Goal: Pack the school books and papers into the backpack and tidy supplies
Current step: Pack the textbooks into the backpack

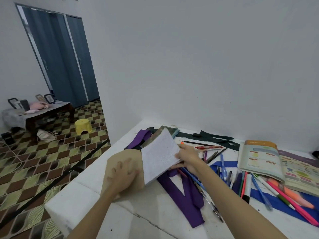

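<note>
An open notebook with handwritten white pages point(160, 154) and a brown paper cover point(119, 157) lies tilted on the white table point(72, 202). My left hand point(123, 176) presses on the brown cover with spread, bent fingers. My right hand point(187, 158) grips the right edge of the written pages, thumb on top. Beneath the notebook lie a purple tie point(183, 194) and another book point(165, 131). No backpack shows.
Several pens, pencils and markers point(248, 183) lie scattered to the right, with an open colourful textbook point(269, 161), blue strips point(269, 202) and dark ties point(217, 138) by the wall. The table's left edge drops to a patterned floor with a yellow stool point(83, 126).
</note>
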Motion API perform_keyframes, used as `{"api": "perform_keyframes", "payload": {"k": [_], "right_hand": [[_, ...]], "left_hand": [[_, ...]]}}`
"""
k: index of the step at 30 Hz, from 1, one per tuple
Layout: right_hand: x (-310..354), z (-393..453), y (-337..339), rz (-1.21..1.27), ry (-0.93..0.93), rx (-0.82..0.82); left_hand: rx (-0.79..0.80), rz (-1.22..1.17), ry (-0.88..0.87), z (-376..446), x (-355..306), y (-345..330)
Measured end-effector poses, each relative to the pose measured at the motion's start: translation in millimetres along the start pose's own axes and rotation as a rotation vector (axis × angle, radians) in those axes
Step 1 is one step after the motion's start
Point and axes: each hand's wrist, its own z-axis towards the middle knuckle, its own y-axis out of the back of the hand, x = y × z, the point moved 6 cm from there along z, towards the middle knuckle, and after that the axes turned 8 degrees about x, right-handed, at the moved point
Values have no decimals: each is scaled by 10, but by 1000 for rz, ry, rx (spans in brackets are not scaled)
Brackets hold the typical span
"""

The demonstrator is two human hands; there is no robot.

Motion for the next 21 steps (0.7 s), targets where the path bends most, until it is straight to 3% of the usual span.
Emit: {"api": "perform_keyframes", "payload": {"k": [2, 4, 7, 15, 21], "right_hand": [[169, -81, 130, 70, 77, -38], [320, -187, 320, 147, 148, -63], [508, -368, 651, 242, 237, -80], [539, -867, 1364, 349, 307, -70], [418, -1378, 2031, 334, 328, -207]], "left_hand": [[-94, -202, 53, 23, 89, 192], [-91, -432, 59, 38, 128, 315], [102, -734, 44, 49, -74, 321], [524, -1060, -177, 36, -1514, -250], [810, -1391, -177, -232, -2452, -833]]}}
